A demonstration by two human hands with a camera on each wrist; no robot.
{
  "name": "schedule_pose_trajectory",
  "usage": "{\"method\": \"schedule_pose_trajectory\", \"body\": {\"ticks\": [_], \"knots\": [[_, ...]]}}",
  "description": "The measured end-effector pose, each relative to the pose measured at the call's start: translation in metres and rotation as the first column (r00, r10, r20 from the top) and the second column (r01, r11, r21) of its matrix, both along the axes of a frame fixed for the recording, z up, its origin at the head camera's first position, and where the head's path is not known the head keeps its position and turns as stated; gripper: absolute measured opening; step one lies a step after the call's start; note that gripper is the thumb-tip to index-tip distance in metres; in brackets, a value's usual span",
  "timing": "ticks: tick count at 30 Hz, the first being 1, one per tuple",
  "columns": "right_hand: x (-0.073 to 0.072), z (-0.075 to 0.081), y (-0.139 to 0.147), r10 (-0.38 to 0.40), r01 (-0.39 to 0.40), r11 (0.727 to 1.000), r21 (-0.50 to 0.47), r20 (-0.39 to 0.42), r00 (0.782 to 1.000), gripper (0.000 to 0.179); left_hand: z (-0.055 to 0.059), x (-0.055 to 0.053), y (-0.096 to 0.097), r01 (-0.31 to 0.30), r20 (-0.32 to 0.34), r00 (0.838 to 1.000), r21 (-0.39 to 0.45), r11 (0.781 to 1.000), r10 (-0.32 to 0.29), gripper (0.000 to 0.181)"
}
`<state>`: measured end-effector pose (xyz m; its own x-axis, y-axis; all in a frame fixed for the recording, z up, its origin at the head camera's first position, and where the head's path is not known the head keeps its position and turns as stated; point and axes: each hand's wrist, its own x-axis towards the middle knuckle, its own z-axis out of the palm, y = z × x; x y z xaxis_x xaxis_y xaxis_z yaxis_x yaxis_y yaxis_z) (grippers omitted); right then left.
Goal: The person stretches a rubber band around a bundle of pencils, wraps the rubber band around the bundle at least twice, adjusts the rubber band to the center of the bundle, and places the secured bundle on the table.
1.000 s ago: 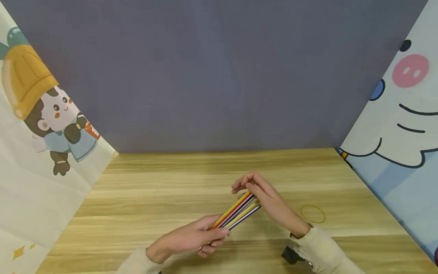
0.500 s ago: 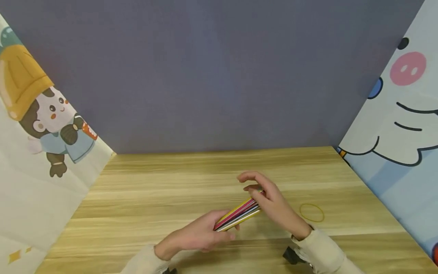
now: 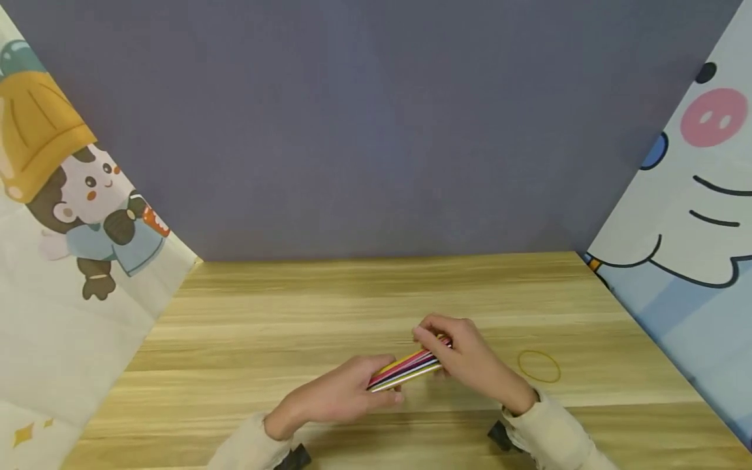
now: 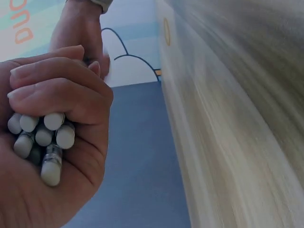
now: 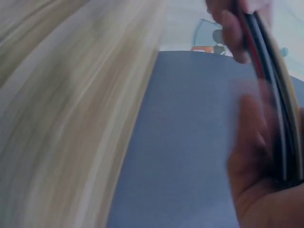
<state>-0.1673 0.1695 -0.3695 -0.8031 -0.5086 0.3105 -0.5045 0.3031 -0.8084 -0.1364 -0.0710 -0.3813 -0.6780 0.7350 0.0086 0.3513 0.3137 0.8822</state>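
A bundle of several pencils [image 3: 408, 370], striped yellow, pink, black and white, lies aslant between the two hands above the table. My left hand [image 3: 341, 393] grips the near end. In the left wrist view its fingers curl round the bundle, and the white eraser ends [image 4: 44, 135] poke out in a cluster, slightly uneven. At the far end my right hand [image 3: 464, 356] holds the pencils with bent fingers and thumb, hiding their tips. Some of those fingers look blurred in the right wrist view, where the pencils [image 5: 275, 95] run from one hand to the other.
A thin yellow loop, like a rubber band [image 3: 538, 366], lies flat on the wooden table [image 3: 282, 313] to the right of my right hand. A grey panel [image 3: 376, 130] stands behind the table, with cartoon-printed sheets on both sides.
My right hand's fingers, raised and spread before, have come down and closed round the far end of the pencils. The bundle has tilted flatter. The yellow loop stays in place.
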Motion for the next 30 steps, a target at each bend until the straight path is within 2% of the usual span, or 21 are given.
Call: {"method": "schedule_pose_trajectory", "body": {"ticks": [2,5,7,9,11,12,14,15,17,19,20,21,22,23,26,28,30], "knots": [[-0.001,0.000,0.002,-0.046,0.047,0.999,0.011,-0.068,0.997,0.030,0.002,-0.002,0.000,-0.002,0.029,1.000,0.017,1.000,0.002,0.013],[-0.003,0.004,0.006,-0.113,0.110,0.994,-0.030,-0.151,0.982,0.039,0.006,-0.007,-0.003,0.023,0.139,0.990,0.097,0.995,-0.036,0.017],[-0.005,0.008,0.010,-0.165,0.157,0.986,-0.062,-0.149,0.975,0.038,0.009,-0.011,-0.007,0.016,0.230,0.971,0.194,0.981,-0.061,0.021],[-0.005,0.012,0.012,-0.222,0.211,0.973,-0.095,-0.126,0.967,0.036,0.011,-0.016,-0.010,-0.025,0.293,0.954,0.306,0.952,-0.069,0.027],[-0.005,0.014,0.013,-0.274,0.260,0.957,-0.129,-0.112,0.955,0.035,0.012,-0.018,-0.012,-0.112,0.337,0.941,0.407,0.907,-0.035,0.030],[-0.005,0.015,0.013,-0.302,0.286,0.948,-0.138,-0.121,0.946,0.035,0.012,-0.019,-0.011,-0.167,0.352,0.936,0.444,0.880,0.000,0.032],[-0.002,0.015,0.009,-0.356,0.335,0.929,-0.156,-0.132,0.925,0.034,0.011,-0.019,-0.007,-0.277,0.381,0.921,0.508,0.815,0.075,0.038],[-0.001,0.014,0.006,-0.377,0.354,0.921,-0.161,-0.147,0.915,0.034,0.010,-0.018,-0.004,-0.339,0.401,0.908,0.527,0.780,0.123,0.042],[0.001,0.010,0.000,-0.411,0.384,0.908,-0.167,-0.174,0.895,0.034,0.009,-0.014,0.003,-0.459,0.440,0.869,0.546,0.701,0.227,0.048],[0.003,0.005,-0.005,-0.430,0.399,0.900,-0.174,-0.211,0.878,0.035,0.008,-0.011,0.008,-0.559,0.487,0.817,0.537,0.631,0.309,0.048],[0.003,0.003,-0.006,-0.433,0.399,0.899,-0.179,-0.236,0.870,0.035,0.007,-0.010,0.010,-0.599,0.513,0.789,0.523,0.607,0.337,0.045],[0.003,0.002,-0.007,-0.435,0.399,0.899,-0.183,-0.260,0.862,0.036,0.007,-0.008,0.011,-0.628,0.537,0.766,0.505,0.592,0.353,0.042],[0.003,0.001,-0.007,-0.437,0.397,0.898,-0.189,-0.280,0.855,0.035,0.007,-0.008,0.011,-0.641,0.559,0.751,0.488,0.593,0.352,0.039],[0.002,0.001,-0.006,-0.436,0.395,0.899,-0.190,-0.298,0.849,0.035,0.006,-0.008,0.010,-0.639,0.582,0.743,0.470,0.608,0.331,0.035],[0.001,0.004,-0.001,-0.429,0.387,0.903,-0.189,-0.308,0.849,0.032,0.006,-0.009,0.005,-0.572,0.650,0.734,0.435,0.695,0.198,0.027],[0.001,0.007,0.003,-0.410,0.374,0.912,-0.170,-0.299,0.862,0.028,0.007,-0.011,0.000,-0.497,0.673,0.733,0.426,0.756,0.102,0.028],[0.001,0.010,0.006,-0.391,0.361,0.920,-0.154,-0.268,0.881,0.024,0.008,-0.013,-0.004,-0.440,0.692,0.721,0.424,0.792,0.030,0.030]]}}
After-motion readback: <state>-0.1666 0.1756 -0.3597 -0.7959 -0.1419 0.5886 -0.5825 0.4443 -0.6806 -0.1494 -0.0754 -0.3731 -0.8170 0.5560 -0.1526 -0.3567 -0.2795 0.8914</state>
